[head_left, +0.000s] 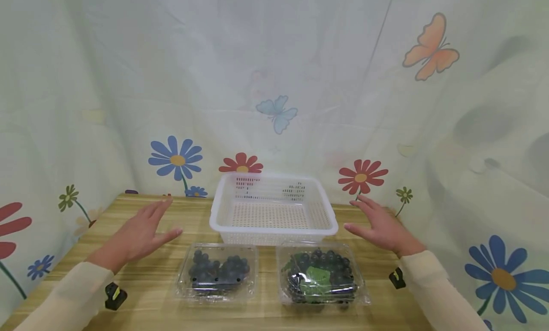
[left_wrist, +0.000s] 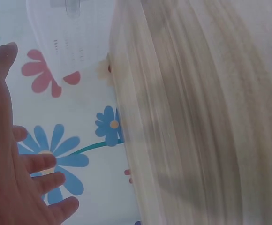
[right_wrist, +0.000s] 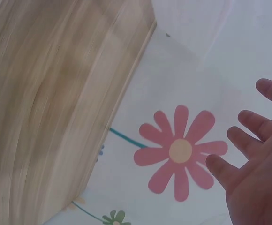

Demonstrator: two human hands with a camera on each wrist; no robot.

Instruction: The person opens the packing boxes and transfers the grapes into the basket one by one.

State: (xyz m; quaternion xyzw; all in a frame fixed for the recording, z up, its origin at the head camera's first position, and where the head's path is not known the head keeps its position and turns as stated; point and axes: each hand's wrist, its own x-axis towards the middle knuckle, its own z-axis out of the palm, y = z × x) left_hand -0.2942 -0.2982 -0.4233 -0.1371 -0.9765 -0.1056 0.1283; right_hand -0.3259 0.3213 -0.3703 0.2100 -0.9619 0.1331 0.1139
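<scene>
A white plastic basket (head_left: 274, 235) with slotted sides and a perforated floor stands at the back middle of the table, with nothing in it. In front of it sit two clear lidded plastic boxes side by side. The left box (head_left: 253, 278) holds dark grapes (head_left: 218, 272); the right box (head_left: 280, 274) holds dark grapes (head_left: 340, 269) and a green leaf-like piece (head_left: 316, 279). My left hand (head_left: 139, 231) hovers left of the basket, fingers spread and holding nothing. On the basket's right, my right hand (head_left: 383, 228) is likewise spread and touches nothing.
The wood-grain table (head_left: 150, 293) ends at the back against a pale curtain (head_left: 214, 83) printed with flowers and butterflies. Curtain also closes in both sides. A dark strap device sits at each wrist, beside the cream sleeves (head_left: 64, 293).
</scene>
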